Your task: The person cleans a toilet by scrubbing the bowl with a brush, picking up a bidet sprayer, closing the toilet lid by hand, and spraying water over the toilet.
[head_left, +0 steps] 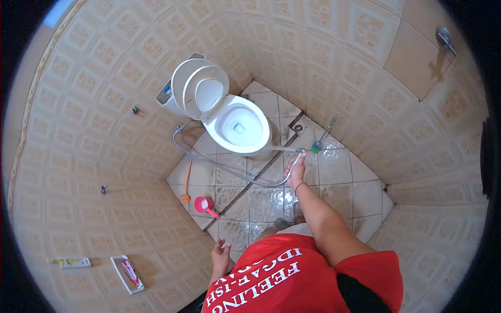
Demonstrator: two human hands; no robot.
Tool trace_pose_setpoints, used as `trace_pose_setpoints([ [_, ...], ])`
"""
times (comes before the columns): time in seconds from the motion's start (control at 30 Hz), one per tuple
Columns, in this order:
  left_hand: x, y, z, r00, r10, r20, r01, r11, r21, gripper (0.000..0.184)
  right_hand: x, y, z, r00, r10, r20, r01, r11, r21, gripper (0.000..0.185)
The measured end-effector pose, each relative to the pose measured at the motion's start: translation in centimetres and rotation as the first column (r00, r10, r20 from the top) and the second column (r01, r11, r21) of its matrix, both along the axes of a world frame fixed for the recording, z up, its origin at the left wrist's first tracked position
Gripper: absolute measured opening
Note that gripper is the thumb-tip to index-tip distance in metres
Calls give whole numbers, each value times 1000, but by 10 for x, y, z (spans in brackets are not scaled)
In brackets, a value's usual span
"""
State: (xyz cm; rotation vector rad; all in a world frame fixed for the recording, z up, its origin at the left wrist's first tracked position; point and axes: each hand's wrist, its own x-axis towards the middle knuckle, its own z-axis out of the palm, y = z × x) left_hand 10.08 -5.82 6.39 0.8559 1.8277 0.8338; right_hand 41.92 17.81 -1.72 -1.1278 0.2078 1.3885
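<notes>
My right hand (296, 171) is closed around the spray head at the end of a grey hose (229, 171). Water shoots left from the nozzle toward the base of the white toilet (242, 125), whose lid and seat are raised. The hose loops back to a valve on the wall beside the toilet. My left hand (221, 253) hangs low near my red shirt, fingers apart and holding nothing. Left of the toilet's front, a pink dipper (204, 204) and an orange-handled brush (187, 182) lie on the floor.
A green-bristled brush (317, 145) leans near the right wall, close to a floor drain (298, 128). The tiled floor (266, 203) is wet and stained. Wall taps, a soap dish (128, 274) and a small shelf (75, 263) are on the left wall.
</notes>
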Motion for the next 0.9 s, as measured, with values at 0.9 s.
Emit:
trace_pose_setpoints([
  [0.9, 205, 182, 102, -67, -924, -376, 897, 109, -428, 26, -9, 67, 106, 812, 459, 362, -532, 837, 132, 51],
])
